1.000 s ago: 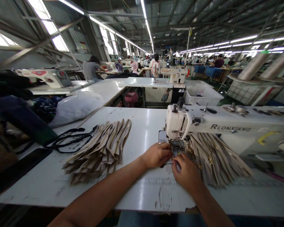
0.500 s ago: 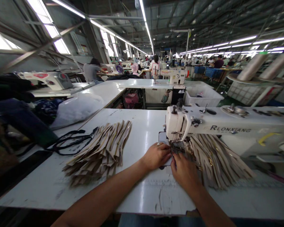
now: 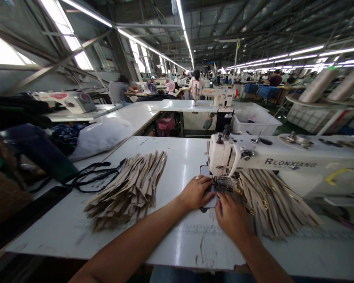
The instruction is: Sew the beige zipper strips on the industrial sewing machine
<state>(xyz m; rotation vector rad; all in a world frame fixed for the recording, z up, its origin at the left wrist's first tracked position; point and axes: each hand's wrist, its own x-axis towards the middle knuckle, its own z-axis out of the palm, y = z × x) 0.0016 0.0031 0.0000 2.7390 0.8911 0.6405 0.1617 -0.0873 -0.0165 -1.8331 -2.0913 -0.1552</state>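
At the needle end of a white sewing machine (image 3: 253, 155), both my hands rest close together by the presser foot (image 3: 222, 182). My left hand (image 3: 196, 192), with a ring on one finger, lies over the metal plate (image 3: 210, 201), its fingers bent and closed toward the needle. Just right of it, my right hand (image 3: 231, 212) has its fingers drawn together at the foot's front edge. Whatever lies under the fingertips is too small and hidden to name. Beige zipper strips (image 3: 273, 204) with gold-coloured pulls are heaped beneath the machine arm, right of my right hand.
Another pile of beige strips (image 3: 129, 188) lies on the white table (image 3: 177, 247) at the left, beside black straps (image 3: 91, 177). A white bin (image 3: 255, 120) and a second sewing machine (image 3: 221, 96) stand beyond. Large thread cones (image 3: 318, 84) rise at the right; people work farther back.
My view has turned slightly left, so the scene sits a little farther right. Both hands stay at the presser foot, with only small finger shifts.
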